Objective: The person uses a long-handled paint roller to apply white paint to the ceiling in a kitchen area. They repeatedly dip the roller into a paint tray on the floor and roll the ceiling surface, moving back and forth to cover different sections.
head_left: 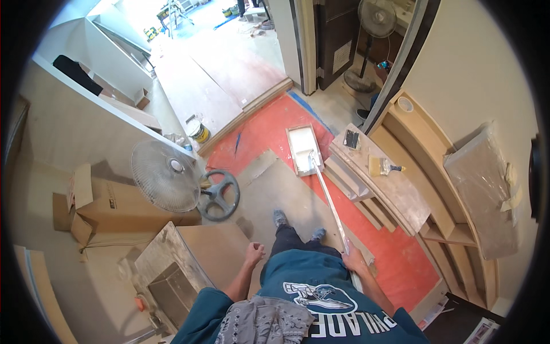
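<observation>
My right hand (354, 257) is closed round the lower part of a long white pole (330, 204), beside my right hip. The pole slants away from me to a paint roller (313, 160), whose head rests in a paint tray (294, 164). White paint shows in the tray, which lies on the red floor covering. My left hand (255, 253) hangs at my left side with its fingers curled in, and nothing shows in it. A flat brown board (215, 252) is nearest to that hand.
A standing fan (166, 175) with a round base (220, 195) and a cardboard box (137, 198) stand left. A stepped wooden unit (395, 192) at right bears a wide brush (378, 167). Curved shelving (447, 198) lines the right wall. A paint bucket (198, 131) stands by a raised floor edge.
</observation>
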`<state>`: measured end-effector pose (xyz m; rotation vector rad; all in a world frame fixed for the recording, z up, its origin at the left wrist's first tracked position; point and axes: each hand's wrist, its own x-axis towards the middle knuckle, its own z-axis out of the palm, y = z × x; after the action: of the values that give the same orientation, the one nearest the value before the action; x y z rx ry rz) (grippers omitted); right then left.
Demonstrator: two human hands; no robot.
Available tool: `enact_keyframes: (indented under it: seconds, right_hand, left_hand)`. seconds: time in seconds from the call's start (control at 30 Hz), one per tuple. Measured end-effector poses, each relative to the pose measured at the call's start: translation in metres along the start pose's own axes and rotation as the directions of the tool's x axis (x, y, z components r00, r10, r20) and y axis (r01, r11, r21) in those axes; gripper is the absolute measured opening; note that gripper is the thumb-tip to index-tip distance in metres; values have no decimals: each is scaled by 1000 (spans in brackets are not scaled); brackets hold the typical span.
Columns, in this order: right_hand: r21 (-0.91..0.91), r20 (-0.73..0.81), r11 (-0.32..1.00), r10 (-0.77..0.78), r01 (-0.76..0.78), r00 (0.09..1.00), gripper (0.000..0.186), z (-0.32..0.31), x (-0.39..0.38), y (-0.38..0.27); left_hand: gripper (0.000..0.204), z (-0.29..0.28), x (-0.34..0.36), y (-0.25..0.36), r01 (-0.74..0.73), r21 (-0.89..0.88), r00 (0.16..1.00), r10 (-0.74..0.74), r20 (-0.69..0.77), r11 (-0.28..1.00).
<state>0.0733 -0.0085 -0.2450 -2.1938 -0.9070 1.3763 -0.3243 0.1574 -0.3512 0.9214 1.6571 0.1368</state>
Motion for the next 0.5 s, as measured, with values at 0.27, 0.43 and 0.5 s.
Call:
enact_keyframes:
  seconds: [0.27,0.43,0.5]
  right_hand:
    - [6,66,992,124,-124,990,71,-15,0,-63]
    - [59,22,998,1,-2,1000,71,-25,-59,-20]
    - [27,-12,997,-71,71,997,72,-24,-67,-8]
  left_hand:
    - [38,-1,8,45,-135,11,991,135,-6,991]
    - [40,13,6,47,-140,-75,990,139,-15,987]
    - [40,14,5,35,-118,-63,993,118,-4,991]
